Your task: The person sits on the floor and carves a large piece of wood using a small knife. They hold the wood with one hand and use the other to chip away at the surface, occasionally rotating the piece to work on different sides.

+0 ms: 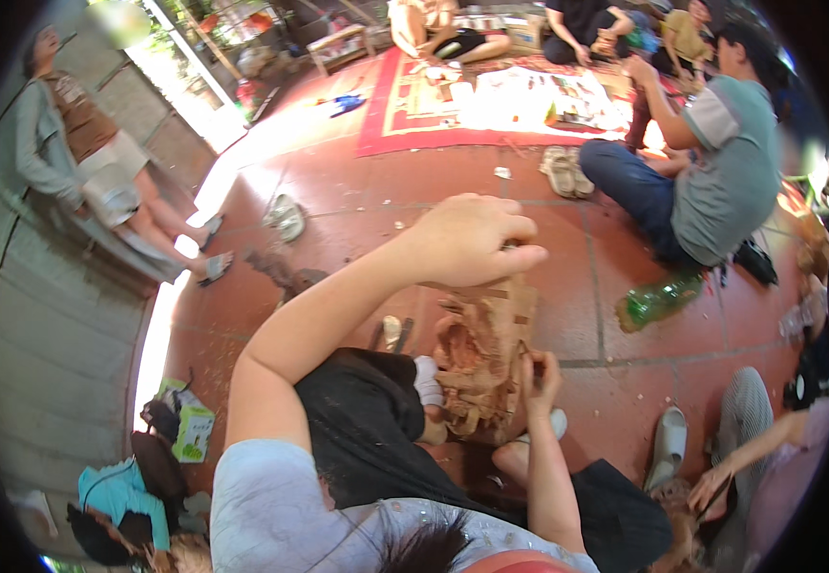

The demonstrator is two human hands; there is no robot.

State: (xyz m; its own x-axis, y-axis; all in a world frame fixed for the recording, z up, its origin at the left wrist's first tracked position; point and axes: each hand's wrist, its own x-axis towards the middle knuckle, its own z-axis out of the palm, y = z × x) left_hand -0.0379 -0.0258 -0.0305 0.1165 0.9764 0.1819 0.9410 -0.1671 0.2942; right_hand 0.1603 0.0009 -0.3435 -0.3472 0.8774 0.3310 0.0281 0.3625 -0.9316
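The carving (pixel 496 382), a brown, hollowed piece of wood, stands on the floor (pixel 567 263) between the person's feet, one white shoe (pixel 426 380) close by its left side; set low like that, it is probably kept from sliding or turning. The left hand (pixel 477 239) is bent over at its upper end, fingers curled in, likely to steady it from above, though I cannot tell what, if anything, they close on. The right hand (pixel 541 377) is at its right edge, thumb and fingers drawn near each other; whether they pinch the wood or something thin, I can't make out. The floor is red tile, with dark joints and scattered crumbs. A green bottle (pixel 661 301) lies to the right, near a seated worker (pixel 730 162). Beyond, sunlight glares on a red rug (pixel 371 143) strewn with things; a grey wall (pixel 52 315) closes the left.
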